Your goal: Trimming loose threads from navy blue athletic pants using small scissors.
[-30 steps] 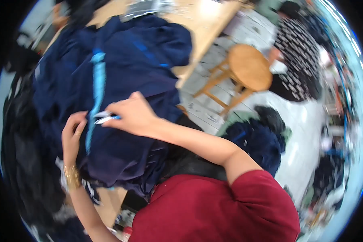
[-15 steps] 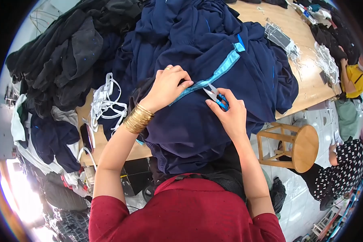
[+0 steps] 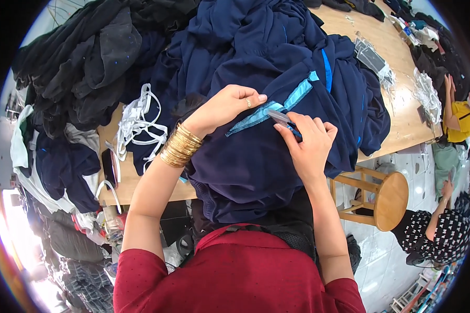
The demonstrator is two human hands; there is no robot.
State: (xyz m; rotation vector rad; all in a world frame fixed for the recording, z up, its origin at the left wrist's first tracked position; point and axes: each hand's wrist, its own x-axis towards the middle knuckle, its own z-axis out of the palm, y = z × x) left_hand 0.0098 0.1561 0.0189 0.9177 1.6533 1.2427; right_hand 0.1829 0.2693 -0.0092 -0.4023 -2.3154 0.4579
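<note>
A shiny light blue strip (image 3: 298, 94) lies across the dark navy garment (image 3: 240, 172) spread in front of me. My left hand (image 3: 227, 108), with rings and a stack of gold bangles on its wrist, pinches the strip's upper edge near the middle. In my right hand (image 3: 312, 140) is a small pair of scissors (image 3: 281, 117) with blue handles, mostly hidden by the fingers. Their blades lie nearly together against the strip, pointing up and left. Whether the strip is cut through there, I cannot tell.
Black cloth (image 3: 83, 57) is heaped at the far left. White straps (image 3: 141, 122) lie left of the garment, tags (image 3: 373, 60) on the wooden table (image 3: 350, 23) at the right. A wooden stool (image 3: 391, 201) stands right. Two people are at the right edge, one in yellow (image 3: 458, 122).
The scissor blades were spread at the strip and are now nearly together. My left hand has moved right along the strip, which now looks bent or divided near the blades.
</note>
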